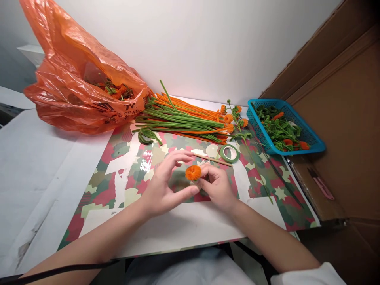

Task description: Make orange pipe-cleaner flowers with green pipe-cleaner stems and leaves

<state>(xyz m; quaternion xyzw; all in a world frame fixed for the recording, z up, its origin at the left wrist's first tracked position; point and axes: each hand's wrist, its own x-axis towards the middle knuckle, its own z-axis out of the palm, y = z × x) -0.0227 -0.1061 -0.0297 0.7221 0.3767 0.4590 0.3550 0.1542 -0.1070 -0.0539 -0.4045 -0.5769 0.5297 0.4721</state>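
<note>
A small orange pipe-cleaner coil (193,172), shaped like a fuzzy round flower head, sits between my two hands above the camouflage-patterned mat (261,186). My right hand (216,186) pinches it from the right with curled fingers. My left hand (164,184) is beside it on the left, thumb tip by the coil and index finger arched over it with fingers apart. A thin wooden stick (212,159) lies just behind my hands.
A bundle of green and orange pipe cleaners (184,116) lies at the back, with finished orange flowers (233,116) at its right end. A green tape roll (229,153), a blue basket (316,142) of green pieces, an orange plastic bag (74,79), cardboard (341,118) on the right.
</note>
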